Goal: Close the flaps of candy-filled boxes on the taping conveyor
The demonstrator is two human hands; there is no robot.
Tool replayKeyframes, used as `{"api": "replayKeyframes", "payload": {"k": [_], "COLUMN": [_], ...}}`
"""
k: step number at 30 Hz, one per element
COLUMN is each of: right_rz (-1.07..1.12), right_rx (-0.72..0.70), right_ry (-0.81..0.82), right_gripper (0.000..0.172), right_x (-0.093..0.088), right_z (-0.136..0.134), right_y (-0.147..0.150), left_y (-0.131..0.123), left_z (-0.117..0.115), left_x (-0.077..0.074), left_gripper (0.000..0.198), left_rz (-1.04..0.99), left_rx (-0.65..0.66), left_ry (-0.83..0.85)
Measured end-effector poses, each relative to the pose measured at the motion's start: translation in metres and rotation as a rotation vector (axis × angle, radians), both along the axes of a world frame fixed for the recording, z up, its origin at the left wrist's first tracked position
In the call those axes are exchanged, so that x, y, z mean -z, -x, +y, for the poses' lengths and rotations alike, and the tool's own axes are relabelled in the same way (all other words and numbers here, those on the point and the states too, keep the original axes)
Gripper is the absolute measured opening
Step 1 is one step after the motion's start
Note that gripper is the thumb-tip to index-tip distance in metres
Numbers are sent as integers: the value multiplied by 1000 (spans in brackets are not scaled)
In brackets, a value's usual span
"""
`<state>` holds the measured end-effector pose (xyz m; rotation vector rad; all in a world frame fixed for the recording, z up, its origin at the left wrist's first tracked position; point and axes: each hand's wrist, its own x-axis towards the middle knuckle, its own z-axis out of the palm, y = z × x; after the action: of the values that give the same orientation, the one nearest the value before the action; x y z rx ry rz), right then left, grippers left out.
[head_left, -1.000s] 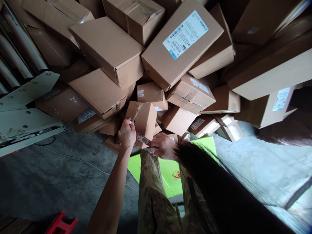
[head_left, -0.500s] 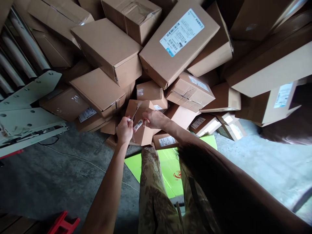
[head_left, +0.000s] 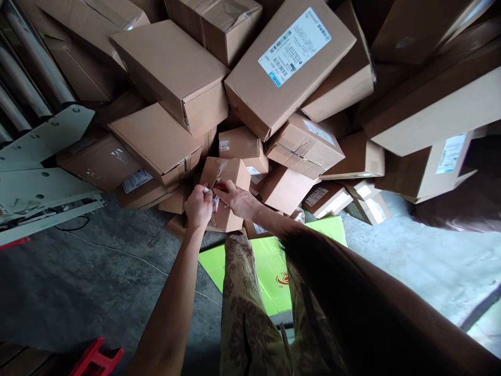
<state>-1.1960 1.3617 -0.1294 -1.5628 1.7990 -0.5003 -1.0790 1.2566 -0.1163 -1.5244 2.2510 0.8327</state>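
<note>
A small cardboard box (head_left: pixel 229 221) sits low in the pile, just beyond my feet, with a strip of clear tape across its top. Over it, my left hand (head_left: pixel 199 208) is closed, and something small and white pokes out by the thumb. My right hand (head_left: pixel 237 200) meets it from the other side, fingers pinched. Between the two hands is a small printed packet (head_left: pixel 215 203) in white and red, partly covered by the right fingers. A bit of red shows at the right fingertips. What exactly the left fingers grip is hidden.
Many cardboard boxes lie heaped ahead, including a large labelled box (head_left: pixel 250 96) above the hands. A roller conveyor (head_left: pixel 50 141) stands at left. Underfoot lies a green sheet (head_left: pixel 270 261) on the concrete floor. A red plastic piece (head_left: pixel 97 360) is at lower left.
My right hand has moved left and now nearly meets my left hand over the box, covering more of the packet. My left hand has barely moved. The view has shifted slightly.
</note>
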Motion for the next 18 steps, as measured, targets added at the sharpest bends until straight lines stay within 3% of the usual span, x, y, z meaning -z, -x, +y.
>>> {"api": "replayKeyframes", "payload": {"k": [3,7,13,18], "right_rz": [22,78,138,205], "right_rx": [41,-40,-73,-119], "right_ry": [-16,-29,-245,-361], "right_gripper": [39,37,45,46], "right_x": [-1,-6,-20,-9], "right_z": [1,-2,-13,-38], "right_y": [-4,-6,-11,-13], "left_y": [0,-4,-8,0], "left_z": [0,-1,-3,-7], "left_x": [0,2,10,12], "left_gripper": [18,21,24,23], "left_rz": [-4,-1,13,-41], "left_rx": [7,17,16,27], "left_ry": [9,0,-14,-13]}}
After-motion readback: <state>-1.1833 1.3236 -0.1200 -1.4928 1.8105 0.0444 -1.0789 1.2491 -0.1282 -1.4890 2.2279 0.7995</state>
